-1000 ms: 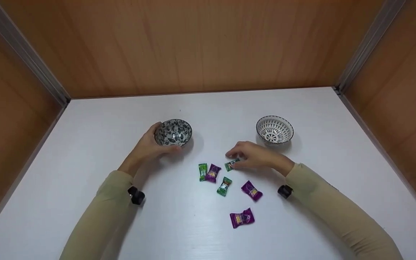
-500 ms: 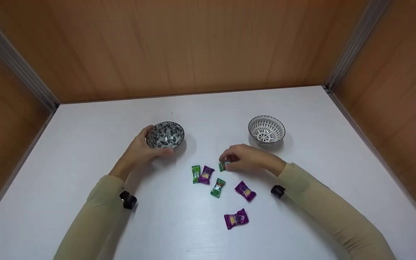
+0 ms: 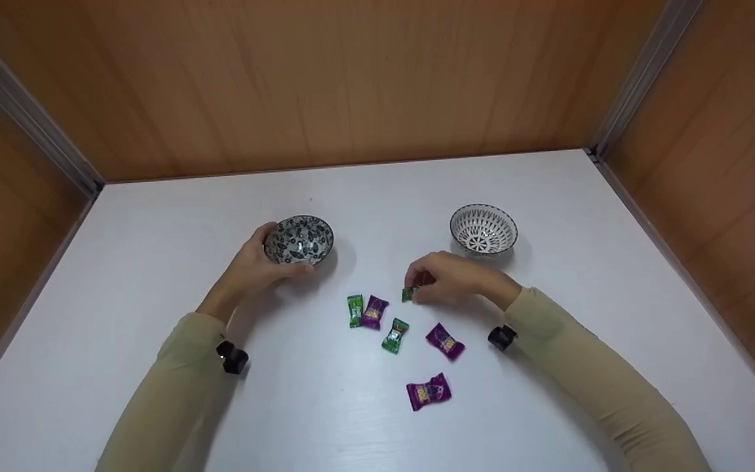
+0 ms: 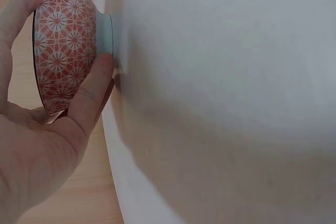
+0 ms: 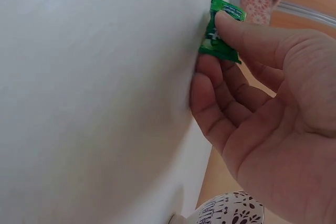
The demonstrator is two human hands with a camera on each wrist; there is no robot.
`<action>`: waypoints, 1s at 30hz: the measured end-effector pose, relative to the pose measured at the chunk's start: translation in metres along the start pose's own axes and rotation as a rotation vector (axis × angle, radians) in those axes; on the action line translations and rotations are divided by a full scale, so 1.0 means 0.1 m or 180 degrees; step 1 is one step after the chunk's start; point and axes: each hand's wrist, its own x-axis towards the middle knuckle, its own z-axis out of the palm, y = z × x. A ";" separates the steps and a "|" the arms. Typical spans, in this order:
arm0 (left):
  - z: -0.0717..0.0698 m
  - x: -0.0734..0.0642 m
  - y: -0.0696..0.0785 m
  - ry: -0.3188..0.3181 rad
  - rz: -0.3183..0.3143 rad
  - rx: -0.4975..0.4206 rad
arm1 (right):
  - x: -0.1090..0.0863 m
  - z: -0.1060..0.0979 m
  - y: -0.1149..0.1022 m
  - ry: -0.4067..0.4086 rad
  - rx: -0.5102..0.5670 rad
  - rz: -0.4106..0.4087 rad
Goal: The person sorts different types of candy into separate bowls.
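My left hand [image 3: 250,267] grips a small bowl [image 3: 299,241] at the left, thumb along its near side and fingers round the far side. The bowl is dark-floral inside; its outside [image 4: 63,45] shows red with white flowers above a pale foot, close over the white tabletop. My right hand [image 3: 456,278] pinches a green-wrapped candy [image 5: 216,52] between thumb and fingertips, low at the table. Fingers cover part of this wrapper in the head view. Nearer me lie a green candy [image 3: 355,311] beside a purple one [image 3: 374,313], and another green candy [image 3: 395,335].
A second bowl [image 3: 483,229], white with a black pattern, stands behind my right hand. Two more purple candies [image 3: 445,341] [image 3: 428,392] lie toward the front. Wooden panels [image 3: 351,78] border the white table [image 3: 286,406] at the back and sides.
My right fingers have drawn together round the green candy, which now shows less. The left hand keeps its hold on the bowl. The head view has shifted slightly.
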 end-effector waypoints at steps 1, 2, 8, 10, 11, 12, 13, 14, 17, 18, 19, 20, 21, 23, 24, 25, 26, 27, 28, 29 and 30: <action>0.00 0.00 0.01 -0.0002 -0.0004 -0.0004 | 0.01 -0.01 0.00 0.0015 0.0034 -0.0026; 0.00 0.00 0.01 -0.0003 -0.0004 0.0000 | 0.02 -0.02 0.00 0.0033 0.0079 -0.0061; 0.01 -0.01 -0.02 -0.0023 -0.0043 0.0037 | 0.05 -0.02 -0.01 0.0018 0.0259 -0.0290; 0.01 -0.02 -0.03 -0.0028 -0.0036 0.0020 | 0.06 -0.01 -0.03 0.0001 0.0280 -0.0294; 0.01 -0.02 -0.03 -0.0028 -0.0031 0.0014 | 0.06 -0.01 -0.04 0.0002 0.0284 -0.0283; 0.01 -0.02 -0.03 -0.0040 -0.0024 0.0009 | 0.07 -0.01 -0.05 0.0006 0.0292 -0.0263; 0.01 -0.02 -0.03 -0.0051 -0.0018 0.0003 | 0.07 -0.01 -0.06 0.0016 0.0297 -0.0232; 0.01 -0.02 -0.03 -0.0055 -0.0022 -0.0001 | 0.08 -0.02 -0.07 0.0032 0.0300 -0.0198; 0.00 -0.02 -0.02 -0.0081 -0.0019 0.0007 | 0.10 -0.04 -0.11 0.0066 0.0328 -0.0081; 0.00 -0.03 -0.01 -0.0091 -0.0017 0.0009 | 0.11 -0.05 -0.12 0.0077 0.0356 -0.0038; 0.00 -0.02 -0.01 -0.0087 -0.0019 0.0025 | 0.13 -0.05 -0.14 0.0092 0.0388 0.0006; -0.01 -0.02 0.00 -0.0088 -0.0015 0.0030 | 0.14 -0.06 -0.15 0.0104 0.0434 0.0048; -0.01 -0.03 0.00 -0.0086 -0.0016 0.0042 | 0.16 -0.07 -0.17 0.0115 0.0485 0.0084; -0.02 -0.02 0.01 -0.0082 -0.0021 0.0074 | 0.20 -0.08 -0.19 0.0137 0.0624 0.0117; -0.03 -0.02 0.01 -0.0086 -0.0016 0.0086 | 0.22 -0.08 -0.21 0.0151 0.0703 0.0116; -0.03 -0.02 0.01 -0.0088 -0.0025 0.0095 | 0.25 -0.08 -0.22 0.0160 0.0774 0.0103; -0.04 -0.03 0.01 -0.0092 -0.0039 0.0094 | 0.27 -0.08 -0.23 0.0164 0.0840 0.0087; -0.04 -0.03 0.01 -0.0094 -0.0048 0.0112 | 0.29 -0.07 -0.25 0.0162 0.0898 0.0066; -0.04 -0.03 0.01 -0.0099 -0.0049 0.0112 | 0.31 -0.07 -0.26 0.0155 0.0951 0.0039; -0.04 -0.03 0.02 -0.0102 -0.0051 0.0108 | 0.33 -0.07 -0.27 0.0147 0.0995 0.0014; -0.04 -0.03 0.02 -0.0104 -0.0049 0.0102 | 0.35 -0.06 -0.29 0.0143 0.1024 -0.0001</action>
